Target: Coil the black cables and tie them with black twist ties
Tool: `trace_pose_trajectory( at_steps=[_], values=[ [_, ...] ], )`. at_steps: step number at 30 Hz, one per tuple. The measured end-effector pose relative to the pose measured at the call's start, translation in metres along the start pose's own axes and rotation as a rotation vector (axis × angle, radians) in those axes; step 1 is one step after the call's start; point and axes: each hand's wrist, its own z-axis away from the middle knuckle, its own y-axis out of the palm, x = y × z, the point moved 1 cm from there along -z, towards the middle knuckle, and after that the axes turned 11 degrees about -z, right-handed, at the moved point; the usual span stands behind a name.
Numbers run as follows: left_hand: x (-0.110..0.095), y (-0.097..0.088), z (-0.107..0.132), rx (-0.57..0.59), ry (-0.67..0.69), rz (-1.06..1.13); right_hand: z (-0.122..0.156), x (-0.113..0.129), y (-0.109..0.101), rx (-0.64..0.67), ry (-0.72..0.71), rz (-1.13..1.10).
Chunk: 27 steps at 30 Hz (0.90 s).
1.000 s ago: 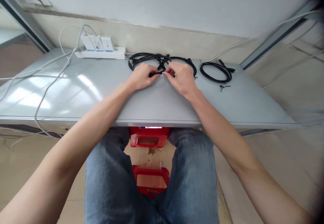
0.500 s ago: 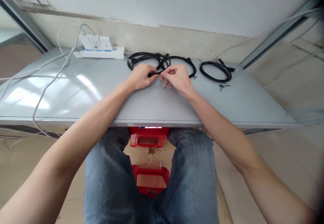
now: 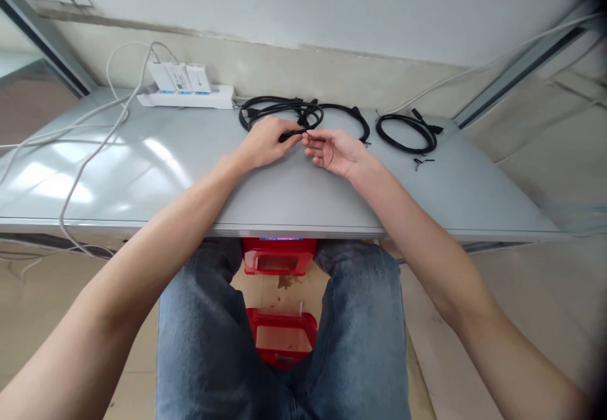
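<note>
My left hand (image 3: 269,143) is closed on the near side of a coiled black cable (image 3: 322,116), its thumb and fingers pinching the strands together. Beside it, my right hand (image 3: 337,152) has thumb and forefinger pressed together on a thin black twist tie (image 3: 309,135) at the bundled strands. The other fingers of that hand curl loosely, palm partly turned up. Part of the coil is covered by my left hand. Behind my right hand lies another black cable coil (image 3: 364,124), and more black cable overlaps at the back left of the held one.
A separate black cable coil (image 3: 403,149) lies to the right, with a loose black twist tie (image 3: 422,162) in front of it. A white power strip (image 3: 190,98) with chargers stands by the wall. White cords (image 3: 90,162) trail over the grey table (image 3: 303,202) at left.
My right hand has turned its palm upward and its lower fingers have opened out a little. My left hand keeps its hold on the coil, nearly still.
</note>
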Motion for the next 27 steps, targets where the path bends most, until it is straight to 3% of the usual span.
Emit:
trace_pose_trajectory(
  at_steps=[3,7,11,18,27],
  values=[
    [0.001,0.001,0.0,-0.016,-0.003,0.002,0.001,-0.002,0.001,-0.032,-0.169,0.15],
    [0.003,0.001,0.0,-0.038,-0.007,0.003,0.001,-0.005,0.001,-0.119,-0.532,0.491],
    [0.003,0.002,0.001,-0.042,-0.019,0.005,0.005,-0.007,0.001,-0.102,-0.784,0.825],
    [0.003,0.0,0.001,-0.061,-0.019,0.004,0.012,-0.006,0.001,-0.056,-0.905,1.032],
    [0.002,-0.001,0.0,-0.065,-0.031,-0.018,0.006,-0.008,0.0,-0.118,-0.879,0.935]
  ],
)
